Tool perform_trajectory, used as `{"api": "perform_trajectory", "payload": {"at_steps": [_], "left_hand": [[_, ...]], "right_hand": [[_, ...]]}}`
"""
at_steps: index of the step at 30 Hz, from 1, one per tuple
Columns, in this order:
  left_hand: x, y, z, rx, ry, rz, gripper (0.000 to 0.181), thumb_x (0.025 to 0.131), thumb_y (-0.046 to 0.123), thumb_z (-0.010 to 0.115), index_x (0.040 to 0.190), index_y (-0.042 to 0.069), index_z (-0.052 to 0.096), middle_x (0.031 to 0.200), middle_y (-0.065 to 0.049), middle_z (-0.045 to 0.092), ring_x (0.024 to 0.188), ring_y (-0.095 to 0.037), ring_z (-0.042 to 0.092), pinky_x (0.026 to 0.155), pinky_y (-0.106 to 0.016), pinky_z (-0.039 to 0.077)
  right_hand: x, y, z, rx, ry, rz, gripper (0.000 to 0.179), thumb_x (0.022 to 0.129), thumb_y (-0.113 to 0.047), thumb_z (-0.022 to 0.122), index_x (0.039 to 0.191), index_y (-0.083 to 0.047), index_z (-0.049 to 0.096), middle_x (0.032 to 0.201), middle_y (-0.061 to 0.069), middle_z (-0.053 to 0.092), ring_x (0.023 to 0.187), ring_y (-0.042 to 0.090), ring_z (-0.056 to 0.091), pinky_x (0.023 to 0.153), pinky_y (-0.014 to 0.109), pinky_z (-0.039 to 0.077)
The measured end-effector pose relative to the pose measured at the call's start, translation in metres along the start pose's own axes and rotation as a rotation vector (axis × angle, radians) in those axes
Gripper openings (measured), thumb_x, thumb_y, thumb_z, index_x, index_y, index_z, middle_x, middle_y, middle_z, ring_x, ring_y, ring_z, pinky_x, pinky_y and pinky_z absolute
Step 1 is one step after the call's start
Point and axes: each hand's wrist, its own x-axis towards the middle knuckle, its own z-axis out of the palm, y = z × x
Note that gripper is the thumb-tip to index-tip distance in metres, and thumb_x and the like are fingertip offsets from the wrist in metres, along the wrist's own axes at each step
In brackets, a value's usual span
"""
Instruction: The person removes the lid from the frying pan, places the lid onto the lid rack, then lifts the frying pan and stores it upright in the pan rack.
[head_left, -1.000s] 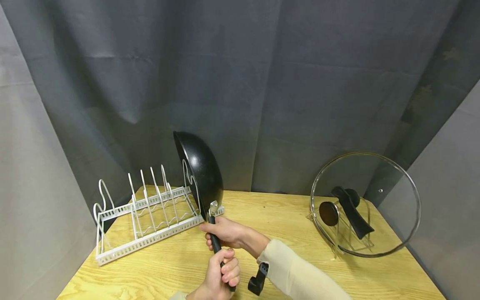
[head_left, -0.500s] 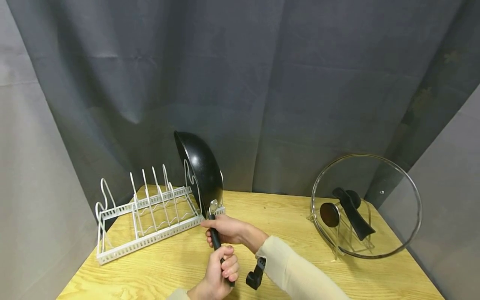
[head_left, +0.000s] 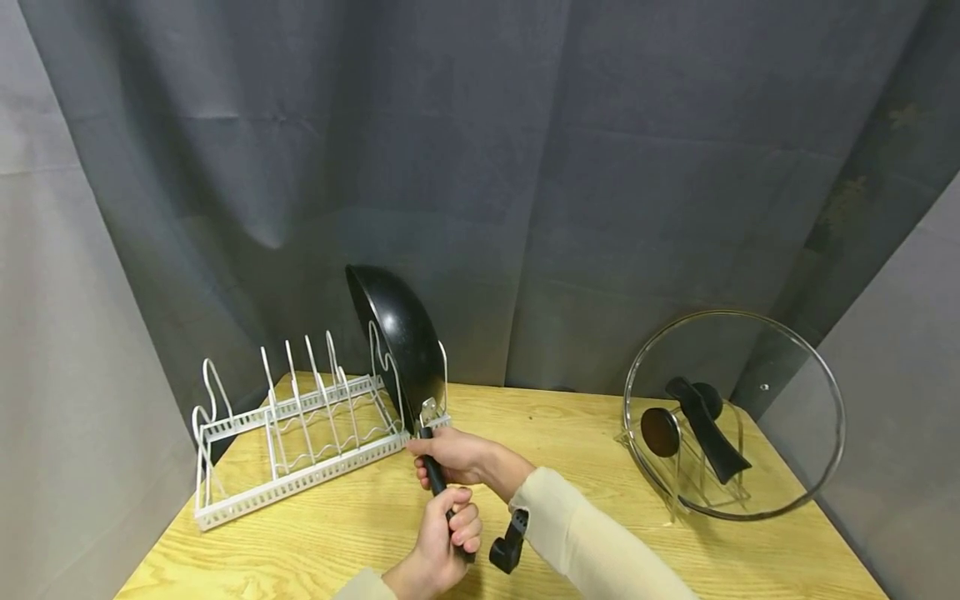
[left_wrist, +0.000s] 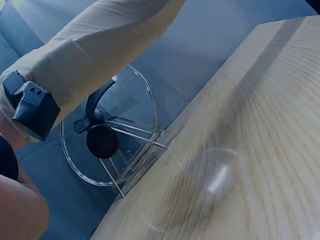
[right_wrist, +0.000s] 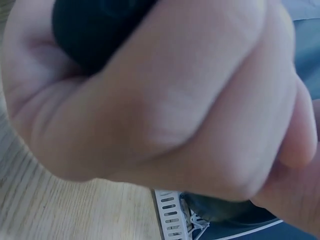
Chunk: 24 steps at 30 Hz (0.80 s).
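Observation:
A black wok (head_left: 408, 333) stands on its side at the right end of the white wire rack (head_left: 300, 479), its open side facing left. My left hand (head_left: 444, 537) grips the far end of its black handle (head_left: 433, 475). Closer to the pan, my right hand (head_left: 472, 458) holds the same handle, thumb along the top and fingers underneath. In the right wrist view a fist (right_wrist: 165, 105) around the dark handle end (right_wrist: 100, 30) fills most of the picture. The left wrist view catches only part of a hand (left_wrist: 20, 210) at the lower left.
On the right of the wooden table (head_left: 570, 433), a large glass lid (head_left: 821, 433) leans in a small wire stand (head_left: 738, 492). A black handle (head_left: 708, 433) and a dark round knob (head_left: 660, 432) show there. Grey curtains (head_left: 600, 208) enclose the back and sides.
The wok has settled slightly lower and farther in, with a rack wire now showing on its right. Both hands keep their hold on the handle, its end shifting a little upward.

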Motion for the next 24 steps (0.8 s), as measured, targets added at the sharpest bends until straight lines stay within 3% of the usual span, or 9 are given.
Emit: {"api": "perform_trajectory", "payload": {"at_steps": [12, 24], "left_hand": [[0.011, -0.001, -0.005, 0.029, 0.083, 0.053, 0.033, 0.089, 0.014, 0.037, 0.058, 0.021, 0.033, 0.044, 0.012, 0.031, 0.037, 0.001, 0.034, 0.04, -0.013, 0.031], [0.016, -0.004, -0.011, 0.047, 0.131, 0.065, 0.03, 0.089, 0.014, 0.039, 0.06, 0.021, 0.035, 0.045, 0.013, 0.032, 0.036, 0.001, 0.034, 0.04, -0.014, 0.031]], "right_hand": [[0.009, 0.001, -0.003, -0.029, 0.045, 0.005, 0.02, 0.099, -0.01, 0.045, 0.079, -0.007, 0.042, 0.064, 0.002, 0.041, 0.055, 0.011, 0.043, 0.052, 0.02, 0.041], [0.016, 0.004, -0.006, -0.027, 0.048, 0.016, 0.019, 0.1, -0.01, 0.045, 0.081, -0.006, 0.042, 0.065, 0.003, 0.041, 0.055, 0.012, 0.043, 0.051, 0.021, 0.041]]}}
